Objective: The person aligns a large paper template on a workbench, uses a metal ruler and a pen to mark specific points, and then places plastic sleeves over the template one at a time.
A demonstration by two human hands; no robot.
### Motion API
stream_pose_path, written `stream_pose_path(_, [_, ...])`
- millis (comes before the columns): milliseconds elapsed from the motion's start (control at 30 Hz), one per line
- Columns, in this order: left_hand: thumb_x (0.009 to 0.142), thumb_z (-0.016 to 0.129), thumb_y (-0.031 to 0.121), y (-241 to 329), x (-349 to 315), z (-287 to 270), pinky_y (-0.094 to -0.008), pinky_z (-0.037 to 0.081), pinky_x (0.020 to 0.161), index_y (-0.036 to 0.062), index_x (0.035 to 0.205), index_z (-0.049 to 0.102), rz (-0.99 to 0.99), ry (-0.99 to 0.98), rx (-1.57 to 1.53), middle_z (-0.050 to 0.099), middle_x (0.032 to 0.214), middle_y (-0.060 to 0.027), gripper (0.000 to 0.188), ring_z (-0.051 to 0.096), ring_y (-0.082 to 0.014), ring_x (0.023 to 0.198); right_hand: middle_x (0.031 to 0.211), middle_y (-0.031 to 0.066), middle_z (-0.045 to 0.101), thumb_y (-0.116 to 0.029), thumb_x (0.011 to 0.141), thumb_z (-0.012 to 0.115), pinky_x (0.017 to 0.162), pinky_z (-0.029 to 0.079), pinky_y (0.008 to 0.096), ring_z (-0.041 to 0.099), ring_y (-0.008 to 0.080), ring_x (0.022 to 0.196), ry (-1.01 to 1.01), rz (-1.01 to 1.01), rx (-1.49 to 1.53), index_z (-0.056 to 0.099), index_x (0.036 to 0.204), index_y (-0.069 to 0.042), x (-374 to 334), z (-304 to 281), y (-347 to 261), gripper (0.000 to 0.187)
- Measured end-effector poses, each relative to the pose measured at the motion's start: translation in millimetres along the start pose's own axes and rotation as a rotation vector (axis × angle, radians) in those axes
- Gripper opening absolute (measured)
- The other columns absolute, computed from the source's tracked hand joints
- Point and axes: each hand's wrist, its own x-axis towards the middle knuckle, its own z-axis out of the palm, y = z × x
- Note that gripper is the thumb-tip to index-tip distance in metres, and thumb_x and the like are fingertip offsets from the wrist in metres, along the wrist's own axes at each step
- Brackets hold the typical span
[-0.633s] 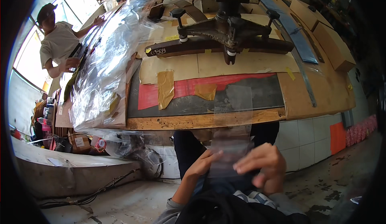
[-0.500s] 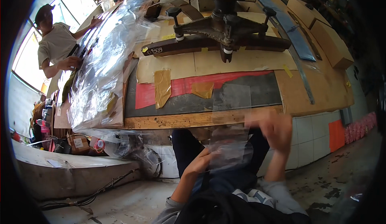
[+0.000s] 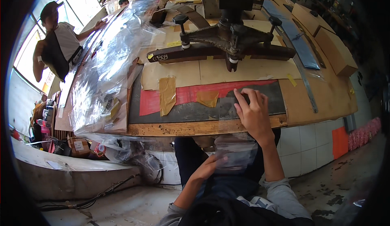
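Low over my lap, my left hand [image 3: 206, 167] grips the edge of a stack of clear plastic sheets [image 3: 237, 157], its fingers partly seen through the film. Another clear plastic sheet [image 3: 230, 124] lies across the table's wooden front edge. Above that sheet is my right hand [image 3: 256, 114], thumb and index finger apart, their tips at its upper right part. I cannot tell whether the fingertips press on it. Beneath are a black mat [image 3: 187, 111] and a red strip [image 3: 148, 104], with brown tape pieces [image 3: 167, 96] stuck over them.
A dark metal press head with a long bar [image 3: 219, 54] hangs over the table. Crumpled clear film [image 3: 105, 76] covers the left side. A steel ruler [image 3: 307, 92] and cardboard boxes [image 3: 335, 51] lie right. A person [image 3: 61, 43] stands at the far left, holding a dark piece.
My right hand has moved up and left from the table's front edge onto the sheet by the mat. My left hand stays low with the stack. The person at left has lifted a dark piece.
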Motion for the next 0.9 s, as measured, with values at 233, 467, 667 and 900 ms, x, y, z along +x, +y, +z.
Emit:
stream_pose_path(233, [0.089,0.053,0.026,2,2,3,-0.0304,0.026,0.103,-0.0078,0.129,0.037,0.040,-0.046,-0.045,0.043,0.131,-0.0183,0.056,0.038,-0.0235,0.122,0.098,0.0052,0.049,-0.015,0.077,0.065,0.085,0.038,0.0387,0.049,0.0207,0.093,0.000,0.033,0.083,0.060,0.105,-0.005,0,0,1,0.030])
stream_pose_path(467, [0.090,0.052,0.023,10,2,8,-0.0291,0.029,0.100,-0.0065,0.129,0.038,0.074,-0.063,-0.052,0.046,0.127,-0.0158,0.051,0.041,-0.0197,0.117,0.098,0.0050,0.053,-0.012,0.076,0.065,0.085,0.038,0.0374,0.052,0.0206,0.092,0.053,-0.022,0.121,0.062,0.098,-0.003,1,1,3,0.024])
stream_pose_path(667, [0.090,0.052,0.025,-15,1,1,-0.0289,0.028,0.100,-0.0080,0.129,0.037,0.140,0.024,0.094,0.045,0.128,-0.0168,0.053,0.040,-0.0204,0.118,0.099,0.0054,0.054,-0.011,0.076,0.064,0.085,0.038,0.0384,0.052,0.0213,0.093,0.017,-0.034,0.190,0.062,0.100,-0.003,2,-1,2,0.025])
stream_pose_path(900, [0.090,0.051,0.024,13,-3,12,-0.0288,0.028,0.100,-0.0083,0.127,0.038,0.150,-0.075,0.084,0.046,0.126,-0.0155,0.050,0.041,-0.0203,0.116,0.101,0.0069,0.053,-0.013,0.077,0.063,0.084,0.039,0.0386,0.050,0.0235,0.094,-0.008,0.025,0.168,0.060,0.104,-0.002,-1,-2,2,0.028])
